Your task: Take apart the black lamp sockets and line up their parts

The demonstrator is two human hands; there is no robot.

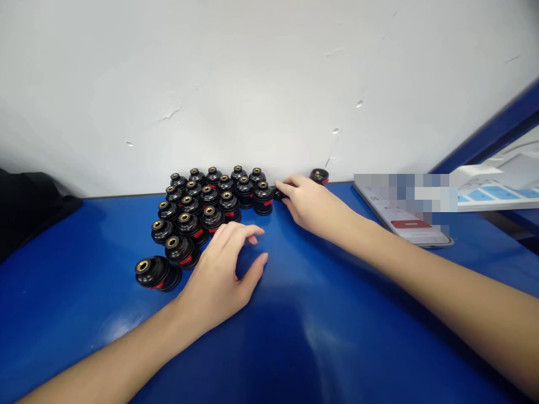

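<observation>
Several black rounded cylinders with a brass-rimmed hole on top and a red mark on the side, such as this black cylinder [263,197], stand grouped on the blue tabletop [278,348]. My left hand [227,264] is beside the front of the group, palm inward, thumb and fingers apart with nothing between them. Farther back, my right hand [303,202] has its fingers closed around a small black part [278,193], just right of the group; most of that part is hidden. Behind this hand, another black piece [319,175] with an open top sits against the wall.
A white wall [252,84] closes off the back of the table. To the right lies a tablet-like device [404,224] with a lit screen, partly blurred out. Beyond it is a white and light-blue object [497,193]. Dark cloth [33,207] lies at the left edge.
</observation>
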